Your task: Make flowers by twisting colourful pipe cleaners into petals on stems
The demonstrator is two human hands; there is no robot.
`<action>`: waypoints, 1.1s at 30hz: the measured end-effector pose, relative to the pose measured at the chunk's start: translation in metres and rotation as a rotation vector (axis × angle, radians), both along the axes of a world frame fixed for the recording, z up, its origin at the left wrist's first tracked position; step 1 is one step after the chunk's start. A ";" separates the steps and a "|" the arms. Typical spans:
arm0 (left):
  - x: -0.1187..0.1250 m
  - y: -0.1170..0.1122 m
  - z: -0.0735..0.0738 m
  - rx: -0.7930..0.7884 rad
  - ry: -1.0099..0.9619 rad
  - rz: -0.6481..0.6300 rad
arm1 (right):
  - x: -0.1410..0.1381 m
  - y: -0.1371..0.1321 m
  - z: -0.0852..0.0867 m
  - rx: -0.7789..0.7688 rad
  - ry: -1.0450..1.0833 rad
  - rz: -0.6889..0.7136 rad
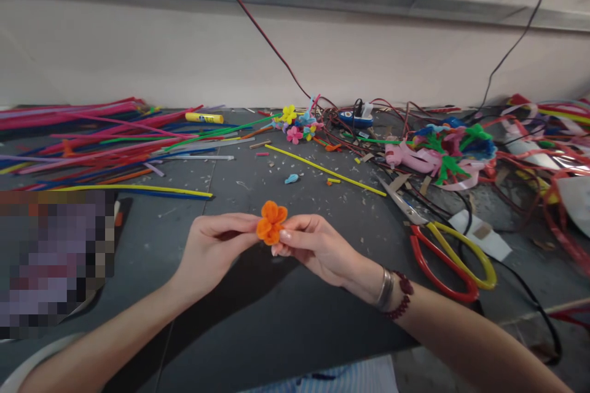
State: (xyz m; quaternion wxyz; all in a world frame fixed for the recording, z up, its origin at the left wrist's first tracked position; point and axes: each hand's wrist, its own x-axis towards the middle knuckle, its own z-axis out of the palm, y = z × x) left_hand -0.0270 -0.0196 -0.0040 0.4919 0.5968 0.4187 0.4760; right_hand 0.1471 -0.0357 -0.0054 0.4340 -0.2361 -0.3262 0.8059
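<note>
Between my two hands, above the dark table, is an orange pipe-cleaner flower (271, 223) with several rounded petals facing me. My left hand (219, 249) pinches its left side with thumb and forefinger. From the right, my right hand (313, 244) grips the flower's lower right edge, thumb in front and the other fingers curled behind. Any stem under the petals is hidden by the fingers. A small light-blue twisted piece (292, 178) lies on the table just beyond the flower, close to a long yellow pipe cleaner (325, 169).
Red-and-yellow-handled scissors (428, 227) lie partly open at right. Loose coloured pipe cleaners (115, 141) spread at far left, with a yellow glue stick (204, 118). Small finished flowers (295, 126), a power strip (356, 118) and tangled wires sit along the wall. Scraps litter the table.
</note>
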 end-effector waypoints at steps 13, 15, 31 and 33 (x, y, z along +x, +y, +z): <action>-0.007 0.006 0.007 0.001 -0.012 -0.055 | 0.014 0.008 0.009 0.166 -0.271 -0.041; -0.006 0.005 0.010 0.024 0.019 -0.045 | 0.014 0.008 0.010 0.176 -0.269 -0.053; -0.005 0.002 0.017 -0.121 0.048 -0.169 | 0.018 0.006 0.019 0.216 -0.347 -0.021; -0.004 0.002 0.015 -0.156 -0.023 -0.191 | 0.017 0.005 0.018 0.208 -0.307 -0.004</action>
